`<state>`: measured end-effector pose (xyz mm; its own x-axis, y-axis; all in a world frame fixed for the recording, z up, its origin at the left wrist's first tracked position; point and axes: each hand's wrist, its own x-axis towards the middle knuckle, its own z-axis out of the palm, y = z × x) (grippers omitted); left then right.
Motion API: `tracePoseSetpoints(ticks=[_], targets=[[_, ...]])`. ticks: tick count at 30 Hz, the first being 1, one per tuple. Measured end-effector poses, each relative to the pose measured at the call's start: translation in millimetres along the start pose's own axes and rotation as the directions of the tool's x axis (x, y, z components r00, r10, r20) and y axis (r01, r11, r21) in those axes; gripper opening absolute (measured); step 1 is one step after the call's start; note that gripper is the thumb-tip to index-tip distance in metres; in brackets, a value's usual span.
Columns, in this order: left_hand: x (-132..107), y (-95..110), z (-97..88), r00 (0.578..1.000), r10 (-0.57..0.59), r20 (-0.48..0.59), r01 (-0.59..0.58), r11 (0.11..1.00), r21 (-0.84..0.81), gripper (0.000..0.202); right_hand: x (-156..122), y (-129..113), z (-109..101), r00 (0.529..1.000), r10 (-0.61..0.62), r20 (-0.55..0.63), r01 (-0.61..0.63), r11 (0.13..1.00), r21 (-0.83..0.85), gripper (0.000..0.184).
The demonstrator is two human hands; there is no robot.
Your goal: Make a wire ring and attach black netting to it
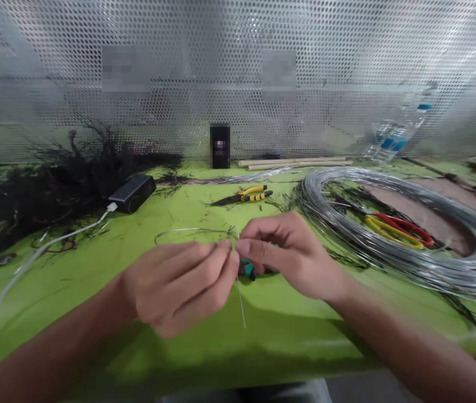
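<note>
My left hand (187, 282) is closed, with its fingertips pinching a thin metal wire (241, 308). Thumb and forefinger of my right hand (288, 252) pinch the same spot, and the two hands meet there. One straight end of the wire points down towards me, while a curved length loops out behind the left fingers. The exact crossing of the wire is hidden by my fingertips. Beneath my right hand lies a tool with green and black parts (248, 270), mostly covered. Yellow-and-black pliers (246, 195) rest on the green tabletop (179, 358) beyond my hands.
To the right lies a big wire coil (389, 274), with red-and-yellow-handled scissors (401, 229) inside it. Black bristly strands (45, 184) and a black box (132, 193) with a white cable (53, 243) occupy the left. Wooden sticks (296, 163), a phone (220, 146) and a plastic bottle (397, 140) stand behind.
</note>
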<state>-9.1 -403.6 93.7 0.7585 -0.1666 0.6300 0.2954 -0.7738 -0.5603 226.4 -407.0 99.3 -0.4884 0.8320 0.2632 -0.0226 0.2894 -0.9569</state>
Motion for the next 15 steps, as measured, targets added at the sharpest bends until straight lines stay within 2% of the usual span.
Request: tracePoseSetpoints(ticks=[1, 2, 3, 5, 6, 7, 8, 10, 12, 14, 15], targets=[[-3.3, 1.4, 1.5, 0.997, 0.083, -0.004, -0.083, 0.996, 0.042, 0.013, -1.5, 2.0, 1.6, 0.999, 0.048, 0.013, -0.048, 0.998, 0.039, 0.03], [-6.0, 3.3, 2.9, 0.995, 0.095, 0.002, -0.095, 0.993, 0.067, 0.013, -3.2, 3.5, 2.6, 0.995, 0.091, 0.031, -0.093, 0.994, 0.057, 0.031], [-8.0, 5.3, 4.1, 0.999, 0.048, 0.006, -0.048, 0.995, 0.083, 0.014, -5.2, 4.9, 3.0, 0.993, 0.107, 0.041, -0.108, 0.993, 0.041, 0.032], [-10.2, 8.2, 5.9, 0.999, -0.05, 0.009, 0.049, 0.995, 0.09, 0.021, -10.1, 8.8, 3.0, 1.0, 0.005, 0.003, -0.005, 0.993, -0.114, 0.029], [-10.7, 8.1, 6.7, 1.0, 0.003, 0.01, -0.004, 0.997, 0.078, 0.024, -12.6, 11.5, 3.0, 0.993, -0.114, -0.026, 0.104, 0.965, -0.242, 0.023], [-10.8, 6.8, 7.7, 0.999, 0.051, 0.016, -0.052, 0.996, 0.067, 0.025, -14.9, 14.6, 3.3, 0.966, -0.256, -0.038, 0.223, 0.897, -0.382, 0.015], [-10.8, 4.5, 8.8, 0.997, 0.079, 0.01, -0.08, 0.995, 0.052, 0.025, -16.8, 17.9, 3.8, 0.915, -0.402, -0.024, 0.335, 0.793, -0.508, 0.009], [-10.0, -1.6, 10.9, 0.997, 0.08, -0.014, -0.079, 0.997, 0.024, 0.023, -18.8, 24.0, 5.0, 0.803, -0.594, 0.051, 0.474, 0.583, -0.66, 0.017], [-7.7, -5.2, 11.0, 0.996, 0.067, -0.063, -0.067, 0.998, 0.009, 0.025, -18.9, 27.5, 5.6, 0.739, -0.667, 0.095, 0.511, 0.463, -0.724, 0.019], [-3.6, -2.3, 8.0, 0.998, 0.047, -0.034, -0.048, 0.998, -0.028, 0.026, -18.1, 28.1, 4.4, 0.713, -0.692, 0.114, 0.512, 0.402, -0.759, 0.017], [-1.1, 1.8, 5.6, 1.0, -0.008, -0.015, 0.007, 0.998, -0.06, 0.025, -17.6, 27.6, 3.3, 0.703, -0.7, 0.129, 0.514, 0.375, -0.771, 0.015]])
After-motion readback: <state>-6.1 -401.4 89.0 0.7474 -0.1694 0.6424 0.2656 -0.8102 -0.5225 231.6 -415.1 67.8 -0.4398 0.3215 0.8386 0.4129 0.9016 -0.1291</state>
